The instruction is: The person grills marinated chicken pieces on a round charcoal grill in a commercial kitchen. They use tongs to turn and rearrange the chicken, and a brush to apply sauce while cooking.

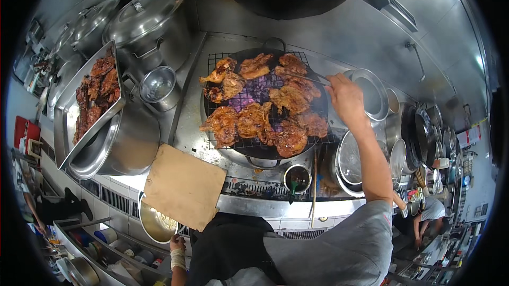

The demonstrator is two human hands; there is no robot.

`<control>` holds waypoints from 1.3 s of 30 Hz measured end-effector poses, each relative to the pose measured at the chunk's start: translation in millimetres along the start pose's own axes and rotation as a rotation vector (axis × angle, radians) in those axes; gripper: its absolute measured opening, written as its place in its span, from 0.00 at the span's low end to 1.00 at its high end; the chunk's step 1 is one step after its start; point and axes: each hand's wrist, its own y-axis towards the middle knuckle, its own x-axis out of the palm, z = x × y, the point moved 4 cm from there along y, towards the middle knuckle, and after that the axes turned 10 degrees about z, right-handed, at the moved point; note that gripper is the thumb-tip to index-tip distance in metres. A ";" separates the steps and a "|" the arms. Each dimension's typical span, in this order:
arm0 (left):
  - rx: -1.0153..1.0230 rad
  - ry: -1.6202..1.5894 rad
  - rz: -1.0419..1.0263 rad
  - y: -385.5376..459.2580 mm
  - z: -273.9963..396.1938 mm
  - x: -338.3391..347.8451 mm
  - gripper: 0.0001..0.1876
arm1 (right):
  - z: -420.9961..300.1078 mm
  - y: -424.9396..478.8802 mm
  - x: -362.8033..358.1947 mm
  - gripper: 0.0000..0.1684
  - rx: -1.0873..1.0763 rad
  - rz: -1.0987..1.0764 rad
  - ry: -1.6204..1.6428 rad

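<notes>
My right hand [346, 97] reaches over the grill and grips thin metal tongs [306, 78]. Their tips touch, or come very close to, a browned piece of meat [292, 64] at the back right. Several more pieces, such as a charred flat piece [222, 125], lie on a black wire grate [274, 117] above a round black pan with glowing coals [252, 91]. Low on the left, my left hand [177, 243], its wrist wrapped, is beside the rim of a metal bowl [153, 222]. Whether it holds the bowl is unclear. A cardboard sheet [185, 184] partly covers the bowl.
A steel tray [63, 127] of cooked meat rests tilted on a pot at left. Lidded stockpots [147, 19] stand behind. A cup with a green-handled tool [297, 178] sits at the counter's front. Sieves [350, 158] crowd the right. Another person [431, 212] is at far right.
</notes>
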 end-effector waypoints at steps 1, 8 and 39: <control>-0.003 0.003 -0.002 0.6 1.1 -0.3 0.18 | -2.5 -4.3 0.0 0.14 0.005 -0.018 0.008; -0.016 -0.006 0.017 0.0 4.5 -3.9 0.18 | -32.0 -36.1 -26.8 0.14 -0.012 -0.134 0.092; -0.022 -0.001 -0.015 -7.4 -9.0 16.9 0.20 | 5.6 -53.3 74.3 0.09 0.792 -0.218 0.923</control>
